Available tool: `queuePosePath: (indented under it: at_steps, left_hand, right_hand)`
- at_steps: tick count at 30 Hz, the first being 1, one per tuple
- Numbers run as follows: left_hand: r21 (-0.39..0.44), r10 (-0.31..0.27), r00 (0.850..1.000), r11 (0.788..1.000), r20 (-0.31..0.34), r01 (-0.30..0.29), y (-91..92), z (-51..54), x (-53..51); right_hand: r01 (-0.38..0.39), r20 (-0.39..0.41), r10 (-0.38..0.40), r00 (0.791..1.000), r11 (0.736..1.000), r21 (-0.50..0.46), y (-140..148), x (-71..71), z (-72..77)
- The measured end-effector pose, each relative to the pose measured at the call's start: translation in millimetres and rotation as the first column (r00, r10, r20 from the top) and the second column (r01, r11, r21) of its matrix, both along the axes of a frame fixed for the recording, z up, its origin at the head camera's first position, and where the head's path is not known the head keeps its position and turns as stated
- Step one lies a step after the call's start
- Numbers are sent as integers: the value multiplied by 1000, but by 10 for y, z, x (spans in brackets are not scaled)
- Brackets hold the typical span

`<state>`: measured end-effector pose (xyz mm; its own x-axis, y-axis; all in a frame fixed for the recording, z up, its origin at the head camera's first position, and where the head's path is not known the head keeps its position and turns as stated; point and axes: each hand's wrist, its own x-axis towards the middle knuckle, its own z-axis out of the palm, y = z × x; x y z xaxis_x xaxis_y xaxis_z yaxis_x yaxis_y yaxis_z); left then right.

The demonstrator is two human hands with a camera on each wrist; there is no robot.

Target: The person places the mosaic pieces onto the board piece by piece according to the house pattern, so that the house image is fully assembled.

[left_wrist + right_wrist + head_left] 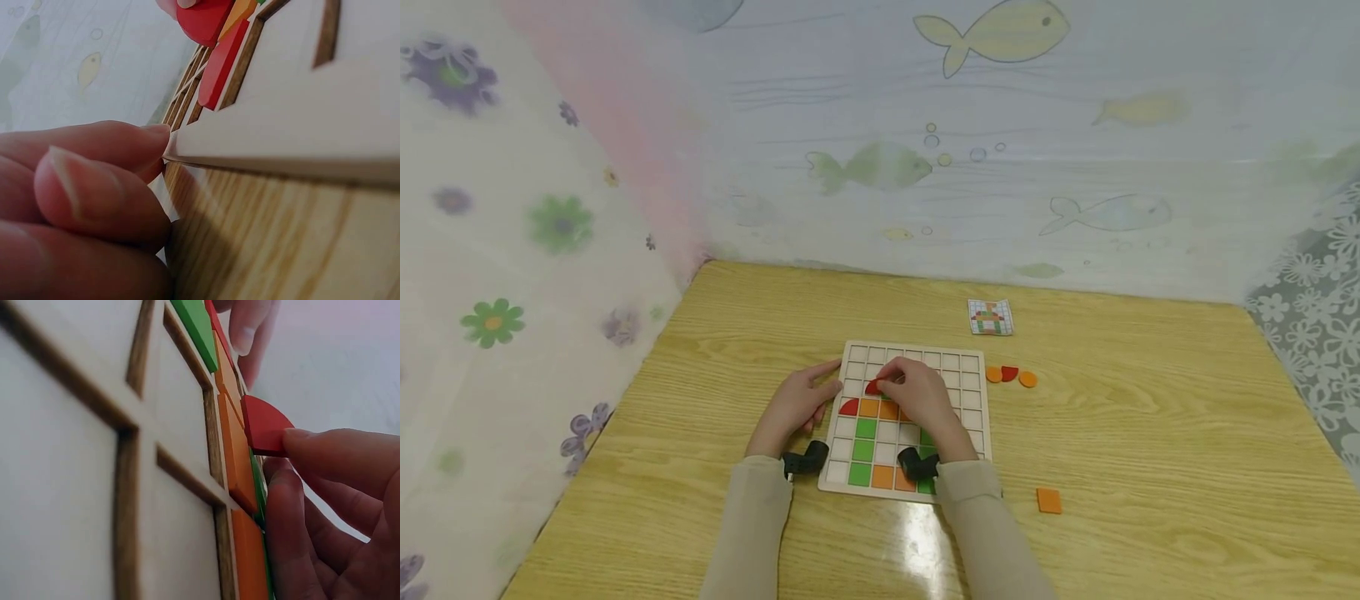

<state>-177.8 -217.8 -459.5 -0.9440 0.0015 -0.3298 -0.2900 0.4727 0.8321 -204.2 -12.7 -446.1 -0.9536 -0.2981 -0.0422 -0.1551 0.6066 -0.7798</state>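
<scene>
My right hand pinches a red quarter-circle tile between thumb and fingers, over the upper left part of a wooden grid board. Tilted up, that tile stands above the orange square tiles. Another red quarter-circle tile lies in a cell at the left end of the orange row. Green square tiles form a column below it. My left hand rests beside the board, fingertips touching its left edge. The right hand covers part of the grid.
To the right of the board lie two orange round tiles and a red quarter-circle piece. An orange square tile is nearer the front. A printed pattern card lies behind the board on the wooden table.
</scene>
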Motion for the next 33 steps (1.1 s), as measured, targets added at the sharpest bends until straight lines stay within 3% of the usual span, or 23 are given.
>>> queuePosePath:
  at_steps: [10, 19, 33]
  left_hand:
    - [-9, -4, 1000, 1000, -9, 4, -10, -16, 0]
    - [6, -7, 1000, 1000, -3, 7, -6, -2, 6]
    - [-10, -25, 1000, 1000, -20, 25, -7, 12, 6]
  right_hand:
    - [7, -39, -5, 999, 1000, 29, -33, -2, -32]
    - [-4, -22, 4, 1000, 1000, 28, -34, 10, -36]
    - [-30, -95, 38, 995, 996, 82, -41, 11, -53]
